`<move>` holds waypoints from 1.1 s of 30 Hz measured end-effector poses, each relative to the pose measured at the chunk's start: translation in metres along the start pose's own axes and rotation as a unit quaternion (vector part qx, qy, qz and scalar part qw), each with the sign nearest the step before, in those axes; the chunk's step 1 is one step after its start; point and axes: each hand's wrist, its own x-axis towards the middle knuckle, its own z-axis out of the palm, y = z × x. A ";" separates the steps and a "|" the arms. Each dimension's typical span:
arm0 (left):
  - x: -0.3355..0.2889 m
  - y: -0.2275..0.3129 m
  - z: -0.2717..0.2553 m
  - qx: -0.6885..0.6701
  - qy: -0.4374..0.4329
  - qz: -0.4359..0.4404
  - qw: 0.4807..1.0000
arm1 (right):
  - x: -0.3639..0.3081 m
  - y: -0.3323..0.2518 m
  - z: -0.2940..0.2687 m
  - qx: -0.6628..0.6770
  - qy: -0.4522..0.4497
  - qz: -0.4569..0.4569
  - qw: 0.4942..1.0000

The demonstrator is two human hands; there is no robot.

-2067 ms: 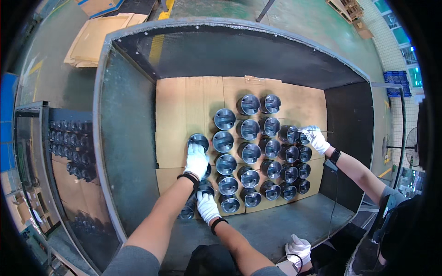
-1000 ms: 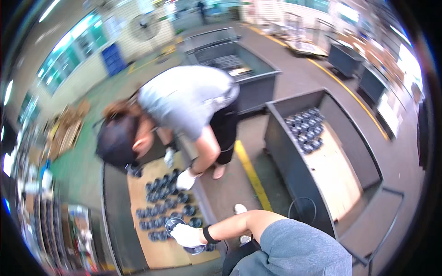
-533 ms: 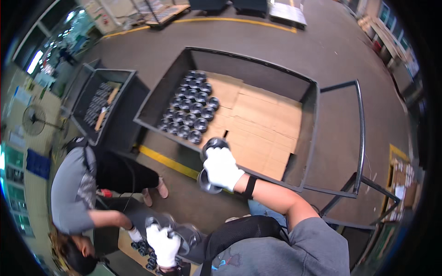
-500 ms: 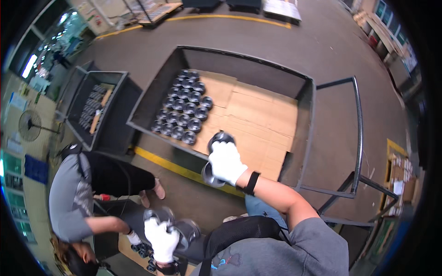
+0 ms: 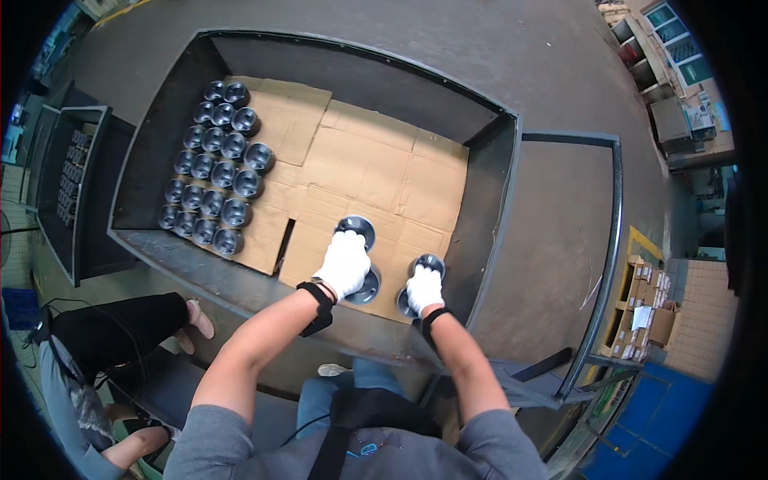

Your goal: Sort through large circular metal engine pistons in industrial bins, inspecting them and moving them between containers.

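Observation:
My left hand (image 5: 344, 266), in a white glove, is closed around two shiny dark metal cup-shaped parts. One part (image 5: 360, 228) shows beyond the fingers and another part (image 5: 366, 288) beside the palm. To its right, my gloved right hand (image 5: 424, 290) grips two similar parts, a far one (image 5: 432, 262) and a near one (image 5: 405, 304) partly covered by the hand. Both hands are low over the front right of a large dark metal bin (image 5: 360, 54); whether the parts touch its floor I cannot tell. Several like parts (image 5: 224, 172) stand in rows along the bin's left side.
Cardboard sheets (image 5: 364, 152) line the bin floor, with a dark gap between two of them. A metal tube frame (image 5: 618, 240) extends from the bin's right side. Another bin (image 5: 80, 192) with parts stands left. A co-worker (image 5: 72, 392) bends at the lower left.
My left hand has come from outside the bin, at lower left, to over its floor with its parts. My right hand has moved right with its own. My view has shifted rightward.

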 end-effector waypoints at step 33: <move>0.020 0.011 0.257 -0.206 -0.125 -0.150 0.959 | -0.013 0.021 0.095 0.035 -0.022 0.022 0.999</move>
